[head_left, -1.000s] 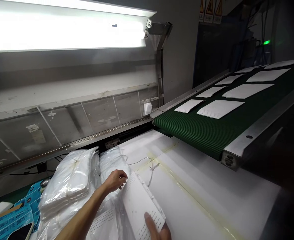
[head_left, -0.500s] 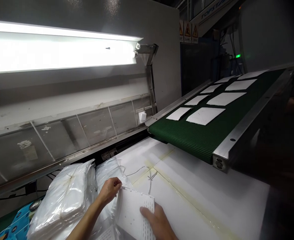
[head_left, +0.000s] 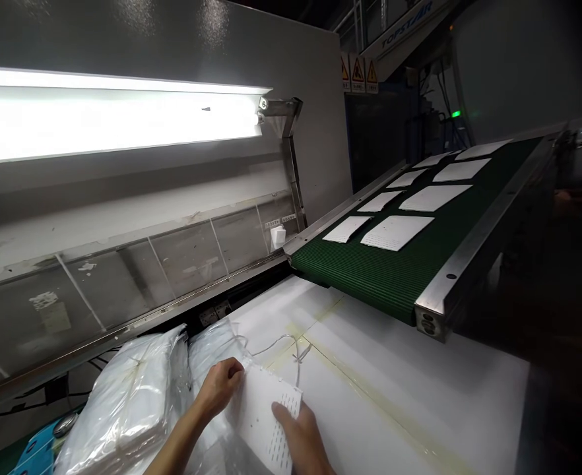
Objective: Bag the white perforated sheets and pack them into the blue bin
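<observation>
- Right hand (head_left: 303, 432) lies palm-down on the panel (head_left: 271, 412), fingers flat and spread a little over its slotted end, pressing rather than gripping.
- Left hand (head_left: 220, 388) is curled on the panel's left edge, fingers pinched closed around that rim.
- The panel is a thin white sheet with rows of small slots and little tabs on its far edge; it rests low on the white table (head_left: 394, 396), just beside the bags.
- It looks light and fairly stiff, though thin enough to flex; the smooth face may slide, so the edges seem the safest hold, clear of the tabs.
- Left of the hands, clear bags (head_left: 127, 402) are stacked, soft and crinkly, touching the panel's left side.
- A thin white cord (head_left: 281, 343) loops on the table just beyond the panel.
- Farther off, the green belt (head_left: 394, 270) carries more white panels (head_left: 396, 232) in two rows.
- A bright lamp (head_left: 113, 119) runs over the back rail.
</observation>
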`<state>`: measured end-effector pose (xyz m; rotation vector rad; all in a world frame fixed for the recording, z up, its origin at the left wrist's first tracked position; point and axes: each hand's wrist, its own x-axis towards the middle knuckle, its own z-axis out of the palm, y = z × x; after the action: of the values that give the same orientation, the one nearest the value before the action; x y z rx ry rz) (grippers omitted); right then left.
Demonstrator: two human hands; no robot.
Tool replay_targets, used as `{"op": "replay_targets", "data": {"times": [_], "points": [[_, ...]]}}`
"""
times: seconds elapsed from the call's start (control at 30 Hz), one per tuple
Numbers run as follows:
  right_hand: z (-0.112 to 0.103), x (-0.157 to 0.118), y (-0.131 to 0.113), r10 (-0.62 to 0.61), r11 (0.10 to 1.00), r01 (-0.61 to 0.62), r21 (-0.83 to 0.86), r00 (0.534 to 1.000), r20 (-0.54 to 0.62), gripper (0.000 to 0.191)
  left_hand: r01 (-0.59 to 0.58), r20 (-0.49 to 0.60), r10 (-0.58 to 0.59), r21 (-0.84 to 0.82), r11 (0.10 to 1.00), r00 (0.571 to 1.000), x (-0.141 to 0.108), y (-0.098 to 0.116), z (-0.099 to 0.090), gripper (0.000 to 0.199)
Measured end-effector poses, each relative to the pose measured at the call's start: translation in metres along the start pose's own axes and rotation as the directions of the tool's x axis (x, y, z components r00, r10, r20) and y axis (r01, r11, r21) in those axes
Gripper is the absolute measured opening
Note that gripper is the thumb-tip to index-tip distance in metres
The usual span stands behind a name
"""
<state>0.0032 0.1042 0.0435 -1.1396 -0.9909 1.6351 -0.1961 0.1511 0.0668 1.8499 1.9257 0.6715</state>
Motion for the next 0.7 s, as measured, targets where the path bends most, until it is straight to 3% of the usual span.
{"op": "replay_targets", "data": {"times": [0.3,0.53,0.7], "points": [[0.033,0.026,0.021,-0.068,0.989,0.071,0.131,0.997,-0.032,0.041,-0.100,0.016,0.100,-0.017,0.995,0.995,-0.017,0.032,0.007,0.012],[0.016,0.013,0.010,-0.095,0.979,0.098,0.178,0.995,-0.026,0.056,-0.063,-0.040,0.061,-0.067,0.996,0.997,-0.035,0.041,-0.006,0.014],[0.011,0.004,0.001,-0.135,0.948,0.138,0.288,0.990,-0.031,0.052,-0.200,-0.026,0.198,-0.145,0.969,0.980,-0.049,0.077,0.000,0.017]]}}
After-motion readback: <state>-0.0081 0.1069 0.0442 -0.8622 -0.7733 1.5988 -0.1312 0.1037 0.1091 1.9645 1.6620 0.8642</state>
